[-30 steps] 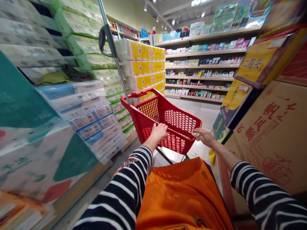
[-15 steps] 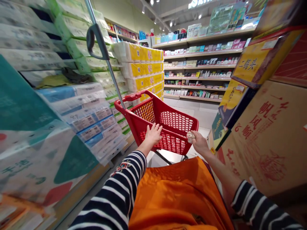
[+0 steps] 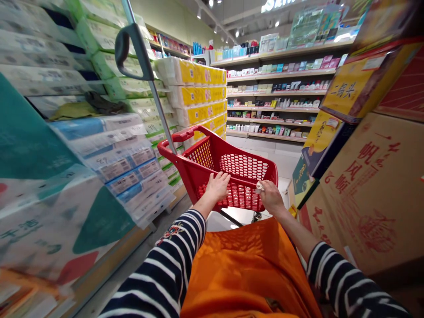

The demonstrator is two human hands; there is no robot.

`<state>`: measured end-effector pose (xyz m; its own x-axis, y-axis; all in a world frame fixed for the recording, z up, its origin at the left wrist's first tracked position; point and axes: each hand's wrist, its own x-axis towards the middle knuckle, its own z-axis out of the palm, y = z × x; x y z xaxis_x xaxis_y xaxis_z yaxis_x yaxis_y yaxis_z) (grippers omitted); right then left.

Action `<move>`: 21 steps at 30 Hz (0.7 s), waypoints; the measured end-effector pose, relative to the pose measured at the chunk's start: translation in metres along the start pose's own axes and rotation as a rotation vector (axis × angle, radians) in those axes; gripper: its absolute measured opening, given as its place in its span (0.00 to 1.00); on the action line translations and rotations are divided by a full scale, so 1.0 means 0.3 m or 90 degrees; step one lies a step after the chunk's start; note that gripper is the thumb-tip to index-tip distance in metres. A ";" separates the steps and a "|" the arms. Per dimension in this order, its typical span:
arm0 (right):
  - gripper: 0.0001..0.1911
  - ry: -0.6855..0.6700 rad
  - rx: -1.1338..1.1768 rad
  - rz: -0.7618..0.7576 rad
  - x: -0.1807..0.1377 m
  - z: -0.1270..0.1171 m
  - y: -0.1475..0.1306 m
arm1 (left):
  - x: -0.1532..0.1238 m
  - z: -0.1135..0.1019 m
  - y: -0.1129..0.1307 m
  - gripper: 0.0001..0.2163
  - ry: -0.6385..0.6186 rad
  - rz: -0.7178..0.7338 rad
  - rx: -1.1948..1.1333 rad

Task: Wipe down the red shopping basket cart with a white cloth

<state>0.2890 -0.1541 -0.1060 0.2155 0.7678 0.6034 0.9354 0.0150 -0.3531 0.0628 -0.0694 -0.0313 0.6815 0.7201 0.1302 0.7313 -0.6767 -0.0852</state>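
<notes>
The bare left hand (image 3: 217, 186), palm down and fingers extended, reaches beyond the far left edge of the orange fabric garment (image 3: 238, 269). Beyond its far right edge, the bare right hand (image 3: 270, 196) curls its fingers; navy-and-white striped knit sleeves (image 3: 162, 269) flank it.

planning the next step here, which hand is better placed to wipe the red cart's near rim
Probably the right: the right hand grips a crumpled pale piece, apparently cloth, beside the red cart's near rim. The left hand is at that rim too, but shows no cloth.
</notes>
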 end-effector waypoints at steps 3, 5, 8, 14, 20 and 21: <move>0.21 -0.008 -0.016 0.019 0.025 -0.015 0.077 | 0.002 -0.028 -0.060 0.29 -0.017 -0.085 0.022; 0.21 -0.016 -0.026 0.037 0.047 -0.022 0.115 | -0.005 -0.043 -0.107 0.32 -0.027 -0.119 0.057; 0.21 -0.040 -0.027 0.046 0.084 -0.017 0.106 | -0.021 -0.054 -0.142 0.34 -0.030 -0.110 0.087; 0.20 -0.108 0.073 -0.017 0.162 0.072 -0.174 | -0.039 -0.061 -0.138 0.34 -0.043 -0.126 0.095; 0.13 -0.140 0.138 -0.032 0.180 0.089 -0.258 | -0.057 -0.066 -0.192 0.36 -0.050 -0.119 0.095; 0.13 -0.127 0.135 -0.037 0.173 0.079 -0.224 | -0.059 -0.066 -0.198 0.36 -0.051 -0.118 0.093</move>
<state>0.2307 -0.1000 -0.0680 0.0844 0.8724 0.4815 0.8608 0.1795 -0.4762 0.0068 -0.0450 -0.0089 0.5305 0.8441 0.0784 0.8365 -0.5063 -0.2097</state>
